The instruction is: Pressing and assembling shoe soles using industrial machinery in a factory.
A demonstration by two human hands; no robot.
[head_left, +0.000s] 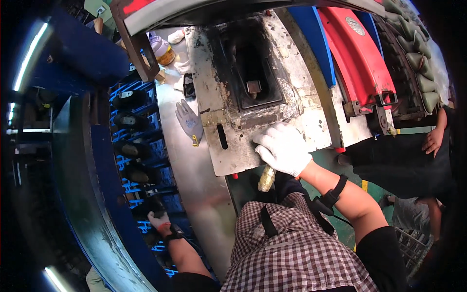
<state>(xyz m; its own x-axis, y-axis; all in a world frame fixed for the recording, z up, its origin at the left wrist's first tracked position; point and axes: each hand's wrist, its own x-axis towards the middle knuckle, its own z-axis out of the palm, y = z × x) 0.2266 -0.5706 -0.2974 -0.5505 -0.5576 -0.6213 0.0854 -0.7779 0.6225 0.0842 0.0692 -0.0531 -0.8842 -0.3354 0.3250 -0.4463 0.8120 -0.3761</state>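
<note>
My right hand [283, 149], in a white glove, lies at the near edge of a stained metal plate [219, 158] with its fingers curled in. What is under those fingers, if anything, is hidden. A tape-wrapped handle [266, 179] sticks out just below this hand. Off to the left, my left hand [159, 221], also gloved, reaches into a blue rack [172, 200] and closes on the near end of a dark shoe [154, 204]; its fingertips are partly hidden. A dark rectangular opening [261, 103] with a small metal block [253, 87] inside is in the plate.
More dark shoes [132, 121] line the rack. A grey glove [189, 121] lies on the metal table [182, 160], below a yellow-labelled container [166, 56]. A red machine cover [362, 58] stands at right, near another person's hand [431, 142]. A frame bar [170, 17] crosses overhead.
</note>
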